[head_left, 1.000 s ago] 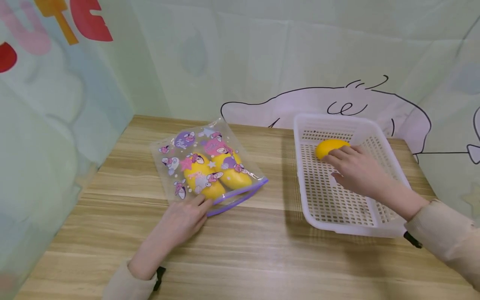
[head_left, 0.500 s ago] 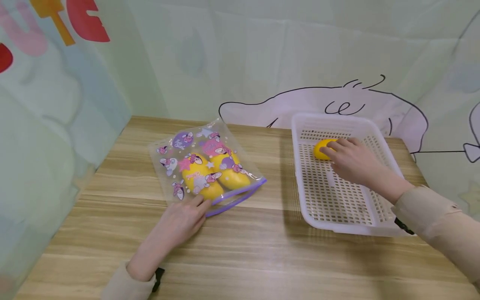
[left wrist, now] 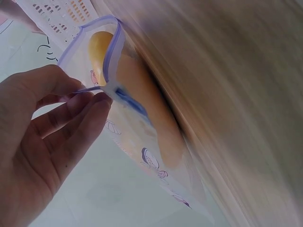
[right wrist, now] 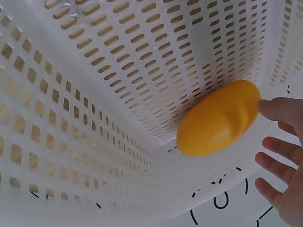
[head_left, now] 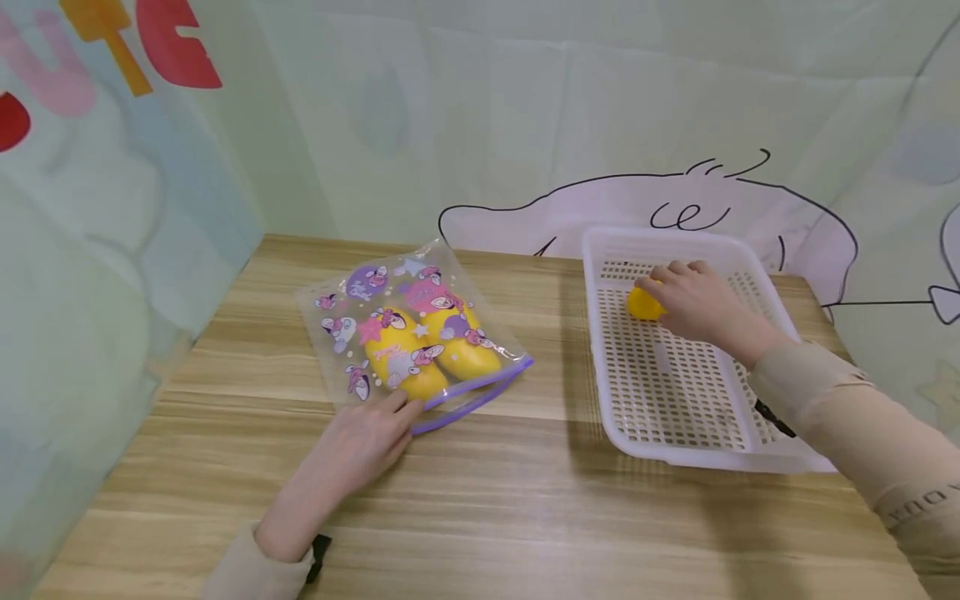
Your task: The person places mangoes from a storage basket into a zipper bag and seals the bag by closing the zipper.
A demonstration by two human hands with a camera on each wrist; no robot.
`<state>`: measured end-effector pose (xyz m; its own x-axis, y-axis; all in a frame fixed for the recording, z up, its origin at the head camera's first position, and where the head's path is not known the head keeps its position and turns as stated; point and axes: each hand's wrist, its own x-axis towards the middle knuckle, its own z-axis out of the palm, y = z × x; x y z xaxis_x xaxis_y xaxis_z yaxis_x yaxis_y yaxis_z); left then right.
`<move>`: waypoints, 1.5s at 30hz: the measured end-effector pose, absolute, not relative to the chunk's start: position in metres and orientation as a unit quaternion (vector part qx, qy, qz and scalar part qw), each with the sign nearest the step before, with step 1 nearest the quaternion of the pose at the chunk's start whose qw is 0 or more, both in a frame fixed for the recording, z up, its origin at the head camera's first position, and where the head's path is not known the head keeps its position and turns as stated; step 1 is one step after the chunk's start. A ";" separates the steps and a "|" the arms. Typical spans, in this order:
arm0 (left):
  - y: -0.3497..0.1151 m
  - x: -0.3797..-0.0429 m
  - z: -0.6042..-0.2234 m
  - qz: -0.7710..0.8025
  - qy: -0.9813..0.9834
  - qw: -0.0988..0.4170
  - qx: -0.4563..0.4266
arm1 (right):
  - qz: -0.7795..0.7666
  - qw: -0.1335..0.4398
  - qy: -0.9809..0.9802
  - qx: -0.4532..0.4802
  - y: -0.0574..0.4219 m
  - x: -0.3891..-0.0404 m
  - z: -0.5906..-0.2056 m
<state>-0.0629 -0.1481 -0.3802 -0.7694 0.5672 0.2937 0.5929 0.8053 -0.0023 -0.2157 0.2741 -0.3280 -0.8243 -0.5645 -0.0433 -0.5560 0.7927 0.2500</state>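
A clear zip bag point(head_left: 348, 312) with cartoon prints and a purple zip edge lies on the table's left half, two yellow mangoes point(head_left: 468, 360) inside it. My left hand point(head_left: 367, 437) pinches the bag's edge between thumb and fingers at one end of the mouth, which gapes in the left wrist view. Another yellow mango point(right wrist: 218, 118) rests in the white plastic basket point(head_left: 611, 400), near its far end. Over it reaches my right hand point(head_left: 693, 304), partly covering it in the head view. In the right wrist view the thumb tip is right at the mango's end and the other fingers are spread apart.
The perforated basket stands on the table's right side, with raised walls around the mango. Bare wooden tabletop point(head_left: 525, 508) lies in front of the bag and basket. A printed curtain point(head_left: 495, 108) hangs behind and to the left.
My right hand has moved slightly further into the basket over the mango, covering more of its right side. The left hand keeps its pinch on the bag, which has stayed in place.
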 end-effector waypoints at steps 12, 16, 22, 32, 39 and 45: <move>-0.148 -0.063 -0.381 -0.045 -0.940 0.141 -0.308 | -0.109 -0.028 -0.962 0.250 0.284 -0.232 -0.344; -0.147 -0.064 -0.382 -0.044 -0.939 0.141 -0.309 | -0.101 -0.048 -0.967 0.229 0.287 -0.237 -0.350; -0.149 -0.064 -0.382 -0.044 -0.940 0.139 -0.309 | -0.102 -0.065 -0.969 0.216 0.291 -0.242 -0.357; -0.147 -0.064 -0.382 -0.044 -0.941 0.130 -0.308 | -0.085 -0.071 -0.972 0.206 0.293 -0.246 -0.367; -0.146 -0.064 -0.381 -0.046 -0.941 0.129 -0.308 | -0.083 -0.065 -0.973 0.204 0.292 -0.247 -0.372; -0.146 -0.064 -0.381 -0.044 -0.943 0.127 -0.305 | -0.080 -0.054 -0.972 0.213 0.293 -0.249 -0.374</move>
<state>-0.0639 -0.1464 -0.3813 -0.7813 0.5647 0.2657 0.5868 0.8097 0.0046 -0.2485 0.2927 -0.3737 -0.9037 -0.4047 -0.1397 -0.4221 0.8967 0.1329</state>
